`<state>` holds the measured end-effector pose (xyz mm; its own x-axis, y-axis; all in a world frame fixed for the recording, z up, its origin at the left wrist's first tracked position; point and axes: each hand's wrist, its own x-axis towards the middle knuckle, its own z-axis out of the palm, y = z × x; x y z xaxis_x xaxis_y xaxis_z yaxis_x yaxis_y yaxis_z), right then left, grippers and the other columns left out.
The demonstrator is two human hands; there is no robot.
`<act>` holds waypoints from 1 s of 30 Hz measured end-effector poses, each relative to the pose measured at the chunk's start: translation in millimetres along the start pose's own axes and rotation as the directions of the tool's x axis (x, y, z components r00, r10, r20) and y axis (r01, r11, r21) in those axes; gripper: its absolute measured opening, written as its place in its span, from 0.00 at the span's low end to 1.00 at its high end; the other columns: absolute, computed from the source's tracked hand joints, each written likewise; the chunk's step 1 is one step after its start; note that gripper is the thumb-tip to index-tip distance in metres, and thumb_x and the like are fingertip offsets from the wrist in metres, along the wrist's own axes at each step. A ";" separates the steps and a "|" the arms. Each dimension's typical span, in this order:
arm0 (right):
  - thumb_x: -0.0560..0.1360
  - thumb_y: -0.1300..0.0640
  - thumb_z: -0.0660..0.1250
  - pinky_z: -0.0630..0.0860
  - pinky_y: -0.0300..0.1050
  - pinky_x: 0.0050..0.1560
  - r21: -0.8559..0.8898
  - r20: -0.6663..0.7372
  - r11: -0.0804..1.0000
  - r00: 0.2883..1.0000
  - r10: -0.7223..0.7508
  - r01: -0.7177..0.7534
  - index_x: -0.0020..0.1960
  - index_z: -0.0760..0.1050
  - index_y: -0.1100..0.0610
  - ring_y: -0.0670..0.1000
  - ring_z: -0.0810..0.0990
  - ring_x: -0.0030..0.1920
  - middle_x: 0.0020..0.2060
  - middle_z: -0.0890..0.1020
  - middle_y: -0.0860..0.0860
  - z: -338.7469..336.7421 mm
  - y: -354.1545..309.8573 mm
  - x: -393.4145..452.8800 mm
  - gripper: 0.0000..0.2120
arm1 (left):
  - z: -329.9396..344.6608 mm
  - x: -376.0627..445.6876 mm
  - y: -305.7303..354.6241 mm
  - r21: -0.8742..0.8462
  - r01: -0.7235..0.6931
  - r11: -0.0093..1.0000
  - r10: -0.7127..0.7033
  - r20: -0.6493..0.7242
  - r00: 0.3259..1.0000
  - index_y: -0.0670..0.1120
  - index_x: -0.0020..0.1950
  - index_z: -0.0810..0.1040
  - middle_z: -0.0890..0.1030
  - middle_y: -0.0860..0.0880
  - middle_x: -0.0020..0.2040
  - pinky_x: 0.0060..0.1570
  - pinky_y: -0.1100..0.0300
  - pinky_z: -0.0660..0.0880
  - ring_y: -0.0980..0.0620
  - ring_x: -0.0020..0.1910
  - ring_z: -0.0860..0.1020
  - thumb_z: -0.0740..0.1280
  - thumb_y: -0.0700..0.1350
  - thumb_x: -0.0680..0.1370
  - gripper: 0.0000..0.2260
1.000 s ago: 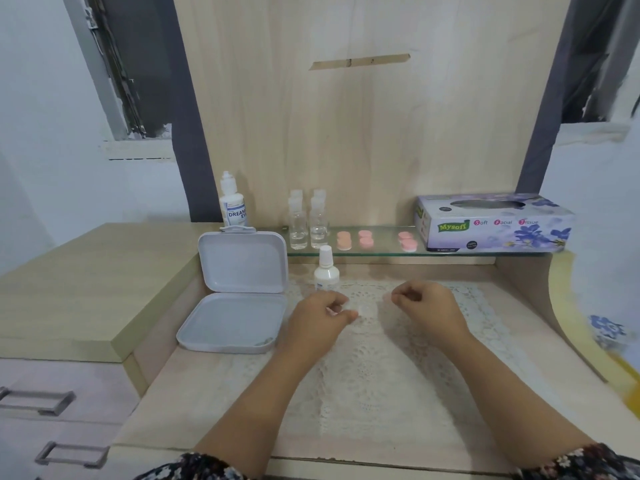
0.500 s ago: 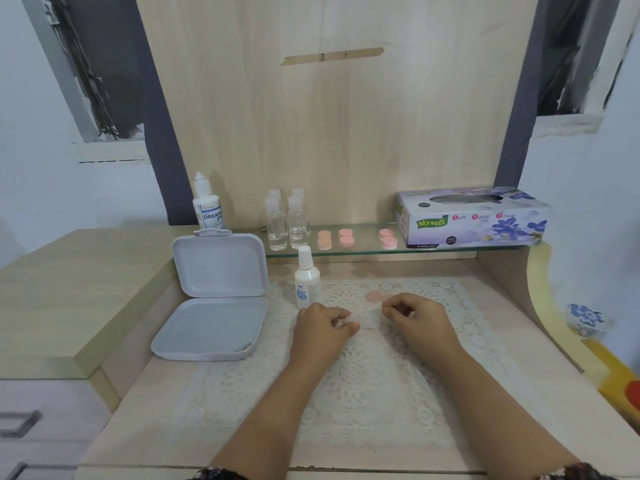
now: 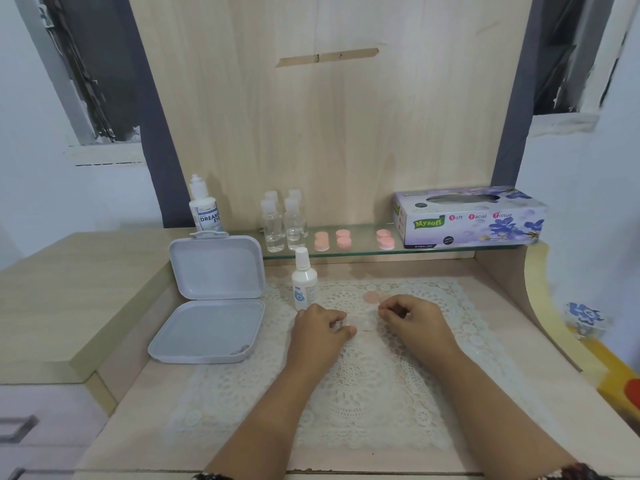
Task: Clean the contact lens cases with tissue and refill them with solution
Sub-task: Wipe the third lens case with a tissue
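Centre of frame, on the lace mat (image 3: 346, 386): one clear contact lens case (image 3: 362, 323), lying between the hands. Left hand (image 3: 320, 329) curled, pinching its left end. Right hand (image 3: 414, 317) curled just right of it; grip could not be told. Pink cap (image 3: 372, 297) just above. Solution bottle (image 3: 304, 285) upright, up-left of the left hand.

Before me: a pale wood desk (image 3: 485, 393) with a tall wood back panel (image 3: 329, 133), a glass shelf (image 3: 360, 252), a raised side cabinet (image 3: 69, 282) with handled drawers (image 3: 41, 420), white walls (image 3: 581, 174), and dark windows (image 3: 100, 64) either side.
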<state>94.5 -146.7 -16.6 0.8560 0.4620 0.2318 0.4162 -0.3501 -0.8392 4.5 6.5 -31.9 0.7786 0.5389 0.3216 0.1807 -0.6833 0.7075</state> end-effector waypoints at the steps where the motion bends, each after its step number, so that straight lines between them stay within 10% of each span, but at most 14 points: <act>1: 0.74 0.57 0.70 0.78 0.44 0.45 0.004 -0.001 1.000 1.000 -0.001 0.001 0.41 0.81 0.49 0.45 0.79 0.39 0.35 0.82 0.44 0.0 0.2 0.0 0.05 | -0.3 0.1 0.0 0.003 0.001 1.000 -0.001 0.003 1.000 0.49 0.56 0.83 0.74 0.56 0.41 0.54 0.53 0.74 0.48 0.52 0.75 0.74 0.50 0.71 0.15; 7: 0.74 0.57 0.70 0.78 0.44 0.45 0.015 -0.006 1.000 1.000 0.005 -0.005 0.41 0.81 0.49 0.44 0.79 0.39 0.34 0.82 0.44 -0.2 -0.1 -0.2 0.06 | -1.7 -2.2 1.5 -0.024 0.015 1.000 -0.014 0.015 1.000 0.48 0.60 0.81 0.74 0.54 0.43 0.56 0.56 0.72 0.50 0.53 0.73 0.72 0.50 0.73 0.16; 15: 0.76 0.54 0.69 0.72 0.37 0.43 0.118 -0.095 0.993 0.995 0.033 -0.021 0.42 0.80 0.44 0.42 0.80 0.44 0.39 0.83 0.42 -8.9 -5.9 4.7 0.06 | -11.4 -7.0 15.6 0.016 -0.088 0.996 0.089 -0.065 0.994 0.43 0.38 0.78 0.73 0.54 0.37 0.40 0.66 0.65 0.58 0.40 0.70 0.65 0.44 0.78 0.10; 22: 0.76 0.54 0.69 0.73 0.40 0.42 0.156 -0.288 0.986 0.957 -0.019 0.066 0.39 0.79 0.45 0.46 0.78 0.40 0.37 0.82 0.47 -43.5 -29.8 23.0 0.07 | -22.8 26.9 68.6 -0.046 -0.211 0.977 0.207 -0.065 0.976 0.42 0.38 0.77 0.77 0.48 0.39 0.45 0.57 0.71 0.50 0.43 0.73 0.64 0.40 0.77 0.08; 30: 0.75 0.56 0.63 0.73 0.56 0.54 -0.279 -0.574 0.958 0.787 -0.226 0.072 0.49 0.83 0.53 0.58 0.79 0.48 0.44 0.85 0.52 -99.1 -49.2 96.2 0.10 | 13.2 119.2 147.1 -0.063 -0.363 0.930 0.362 -0.030 0.932 0.42 0.44 0.82 0.82 0.43 0.43 0.47 0.49 0.74 0.43 0.44 0.77 0.65 0.41 0.76 0.07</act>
<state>186.7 -165.8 95.7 0.7555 -0.0245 0.6547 0.5458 -0.5292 -0.6496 131.7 -36.2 102.2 0.7727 0.2700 0.5746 -0.1526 -0.7995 0.5810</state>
